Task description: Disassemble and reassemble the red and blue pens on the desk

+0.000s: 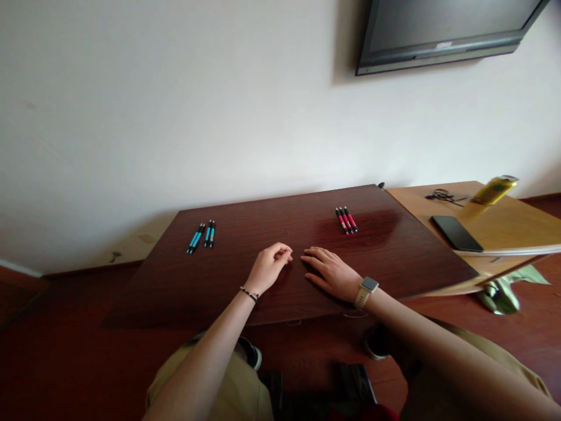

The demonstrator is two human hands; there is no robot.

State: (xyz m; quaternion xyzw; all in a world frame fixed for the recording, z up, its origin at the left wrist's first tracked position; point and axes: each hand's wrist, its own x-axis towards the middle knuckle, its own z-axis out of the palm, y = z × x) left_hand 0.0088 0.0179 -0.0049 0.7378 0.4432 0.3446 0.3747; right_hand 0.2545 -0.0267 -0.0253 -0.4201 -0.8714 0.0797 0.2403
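Observation:
My left hand (270, 266) rests near the middle of the dark wooden table (263, 222), its fingers curled in toward the thumb and no object showing between them. Beside it, my right hand (331, 272) lies palm down with the fingers stretched out and apart. A small gap separates the two hands. To the left are blue-and-black pens in two groups: one slanted group (196, 238) and one more upright group (210, 234). Beyond my right hand, red-and-black pens (346, 220) lie side by side. Neither hand touches any pen.
A lighter wooden table (521, 225) adjoins on the right, holding a black phone (456, 233), a coiled black cable (445, 196) and a yellow can (495, 190). A television (447, 35) hangs on the white wall. Green cloth (504, 295) lies on the floor at right.

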